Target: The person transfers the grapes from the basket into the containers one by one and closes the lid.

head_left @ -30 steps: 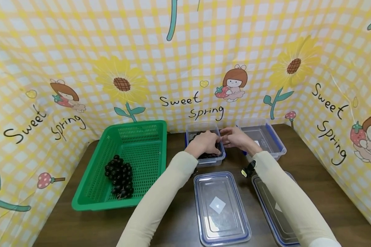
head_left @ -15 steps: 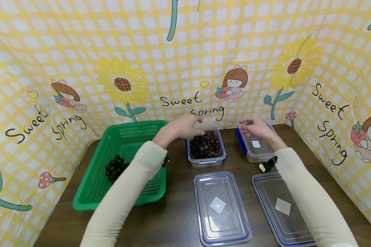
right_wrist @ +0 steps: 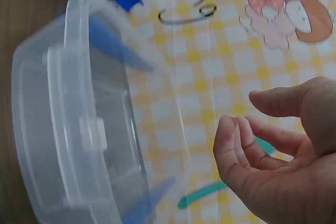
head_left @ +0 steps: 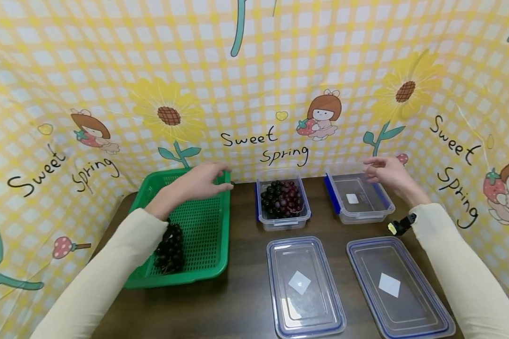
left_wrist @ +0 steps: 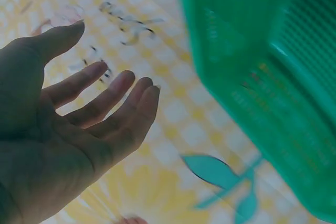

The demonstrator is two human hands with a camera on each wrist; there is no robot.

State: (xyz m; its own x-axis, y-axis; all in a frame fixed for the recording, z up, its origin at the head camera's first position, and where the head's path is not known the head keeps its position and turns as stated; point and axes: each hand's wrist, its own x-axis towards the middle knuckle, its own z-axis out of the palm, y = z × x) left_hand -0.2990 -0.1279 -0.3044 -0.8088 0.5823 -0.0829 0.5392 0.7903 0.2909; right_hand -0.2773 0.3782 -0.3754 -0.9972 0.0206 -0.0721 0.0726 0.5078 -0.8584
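Note:
My left hand hovers over the far part of the green basket, its fingers relaxed and holding nothing. In the left wrist view the left palm shows bare beside the basket's wall. A bunch of dark grapes lies in the basket, partly hidden by the left sleeve. Over the right rim of the right-hand clear container is my right hand, loosely curled with nothing in it. The right wrist view has that container beside the right hand. Dark and reddish grapes fill the middle container.
Two clear lids with blue seals, the left lid and the right lid, lie flat on the brown table in front of the containers. A yellow checked cloth rises behind and at both sides.
Both hands have left the middle container with the grapes. The left hand has moved left to above the basket, and the right hand has moved right past the other container.

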